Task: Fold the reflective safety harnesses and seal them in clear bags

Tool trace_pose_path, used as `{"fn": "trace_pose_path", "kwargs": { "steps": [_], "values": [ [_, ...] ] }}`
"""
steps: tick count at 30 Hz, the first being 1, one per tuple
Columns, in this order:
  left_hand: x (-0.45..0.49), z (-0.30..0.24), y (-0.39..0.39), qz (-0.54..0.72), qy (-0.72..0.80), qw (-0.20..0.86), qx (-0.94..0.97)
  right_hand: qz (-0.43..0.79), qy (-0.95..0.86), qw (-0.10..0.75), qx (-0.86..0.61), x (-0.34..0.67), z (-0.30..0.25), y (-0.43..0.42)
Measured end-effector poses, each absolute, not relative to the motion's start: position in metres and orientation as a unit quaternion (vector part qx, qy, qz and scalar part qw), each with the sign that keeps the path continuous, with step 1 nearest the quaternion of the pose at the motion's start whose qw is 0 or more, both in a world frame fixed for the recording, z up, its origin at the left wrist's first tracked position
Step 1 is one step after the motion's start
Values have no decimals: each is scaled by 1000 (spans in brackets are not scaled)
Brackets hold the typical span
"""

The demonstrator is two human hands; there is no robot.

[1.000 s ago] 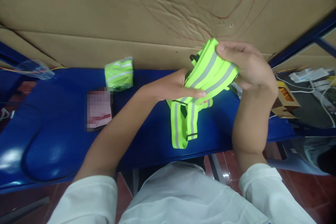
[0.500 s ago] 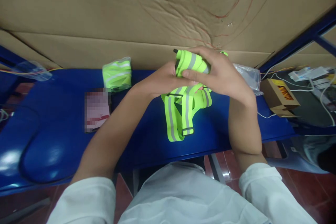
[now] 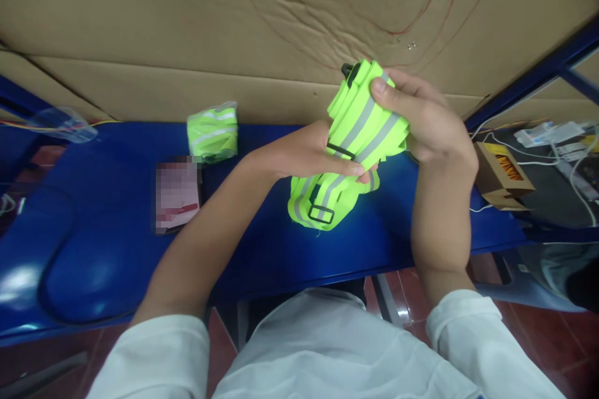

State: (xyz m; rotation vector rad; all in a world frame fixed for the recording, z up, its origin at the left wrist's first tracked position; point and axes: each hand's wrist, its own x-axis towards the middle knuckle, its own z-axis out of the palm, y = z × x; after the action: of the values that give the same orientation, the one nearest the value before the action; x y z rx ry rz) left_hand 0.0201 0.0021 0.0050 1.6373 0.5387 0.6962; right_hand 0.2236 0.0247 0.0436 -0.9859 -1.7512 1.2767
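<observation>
Both my hands hold a neon-yellow reflective strap vest (image 3: pixel 362 124) with grey stripes and black buckles, bunched into a roll above the blue table (image 3: pixel 107 212). My left hand (image 3: pixel 309 153) grips it from the left, thumb across the lower part. My right hand (image 3: pixel 423 118) wraps round its upper right side, fingers pressed on the top fold. A short loop of strap with a black buckle (image 3: pixel 321 212) hangs below, just above the tabletop.
A second folded reflective vest in a clear bag (image 3: pixel 213 131) lies at the table's back. A blurred-out card (image 3: pixel 176 194) lies left of my arm. A small cardboard box (image 3: pixel 503 174), cables and a clear plastic bag (image 3: pixel 60 121) sit at the sides. A cardboard wall (image 3: pixel 234 31) stands behind.
The hanging straps have been gathered up, so much less dangles now. The bundle has been turned and lifted, and my right hand has shifted from over its top to its right side.
</observation>
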Motion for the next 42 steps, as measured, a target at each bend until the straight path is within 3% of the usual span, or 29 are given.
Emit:
{"fn": "trace_pose_path", "kwargs": {
  "steps": [2,6,11,14,22,27,33,36,42],
  "values": [
    [19,8,1,308,243,593,703,495,-683,391,-367,221,38,31],
    [17,6,2,345,279,585,679,326,-754,451,-349,217,38,25],
    [12,8,1,339,264,567,703,232,-888,276,-284,215,46,9],
    [8,12,-3,340,261,553,714,225,-904,238,-276,211,47,8],
    [1,7,3,327,262,634,650,186,-872,290,-349,202,49,1],
    [3,1,8,322,245,630,662,164,-860,315,-365,204,47,3],
    [7,5,5,338,244,584,697,243,-885,256,-303,216,49,9],
    [5,9,3,322,256,595,690,281,-859,287,-317,216,48,11],
    [0,5,5,280,204,627,698,221,-871,302,-318,213,46,10]
  ]
}}
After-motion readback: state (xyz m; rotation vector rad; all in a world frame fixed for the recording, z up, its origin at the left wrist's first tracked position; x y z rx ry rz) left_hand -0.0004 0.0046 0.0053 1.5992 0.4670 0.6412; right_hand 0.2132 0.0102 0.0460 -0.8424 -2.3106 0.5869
